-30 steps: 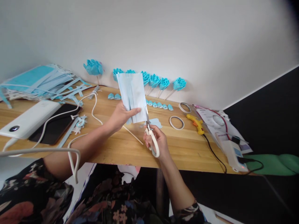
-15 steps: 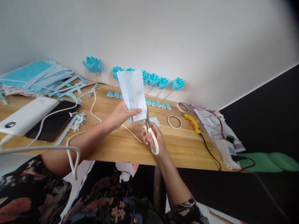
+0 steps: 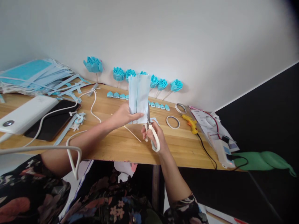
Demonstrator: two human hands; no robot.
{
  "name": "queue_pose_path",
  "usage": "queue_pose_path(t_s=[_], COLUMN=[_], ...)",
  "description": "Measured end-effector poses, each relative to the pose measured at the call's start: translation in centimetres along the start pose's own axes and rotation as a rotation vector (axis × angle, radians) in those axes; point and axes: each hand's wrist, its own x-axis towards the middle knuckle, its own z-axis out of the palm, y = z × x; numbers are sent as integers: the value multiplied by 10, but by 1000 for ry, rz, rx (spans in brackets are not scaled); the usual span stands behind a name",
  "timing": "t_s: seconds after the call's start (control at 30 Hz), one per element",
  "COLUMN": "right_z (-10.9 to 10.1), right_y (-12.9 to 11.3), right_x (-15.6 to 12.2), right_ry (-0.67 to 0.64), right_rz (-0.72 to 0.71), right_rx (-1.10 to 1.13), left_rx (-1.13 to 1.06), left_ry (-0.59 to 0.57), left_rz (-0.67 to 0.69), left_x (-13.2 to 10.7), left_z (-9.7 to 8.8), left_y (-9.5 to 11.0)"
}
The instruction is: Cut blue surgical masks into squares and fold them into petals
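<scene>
Pinched between thumb and fingers of my left hand point(image 3: 128, 114) is a pale blue pleated face mask piece point(image 3: 139, 93), held upright over the table. White-handled scissors point(image 3: 153, 137) are in my right hand point(image 3: 157, 132), fingers through the loops. Their blades point up along the right edge of the mask piece, near its lower corner. A thin wooden stick point(image 3: 132, 133) lies below my left hand. Partly hidden behind the scissors is a light blue scrap point(image 3: 154, 120). Small folded blue petals point(image 3: 116, 95) line the table behind the mask piece.
Blue flowers on sticks point(image 3: 176, 85) lean against the wall. Face masks point(image 3: 30, 74) and cut strips lie at the left, beside a white power bank point(image 3: 28, 113) and a dark phone point(image 3: 52, 121). Tape rolls point(image 3: 173, 122), a yellow glue gun point(image 3: 190, 123) and a power strip point(image 3: 224, 154) are at the right.
The mask piece has shifted right and stands straighter, and my left hand has moved right with it. My right hand keeps the scissors at its right edge.
</scene>
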Motion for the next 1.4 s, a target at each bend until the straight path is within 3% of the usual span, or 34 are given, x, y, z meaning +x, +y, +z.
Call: queue_pose_path(t_s=[0.23,0.53,1.17,1.4], right_z=[1,7,7,8], right_y=[4,5,15,13], right_x=[-2,-1,0,1], right_ry=[-1,89,126,92], right_rz=[-62,-39,-14,38], right_rx=[4,77,139,136], left_rx=[-7,2,-62,-242], left_ry=[-19,-38,-20,142], left_rz=[14,-60,-85,-68], left_x=[0,1,2,3], left_z=[0,0,0,2], left_y=[-1,-5,-6,-2])
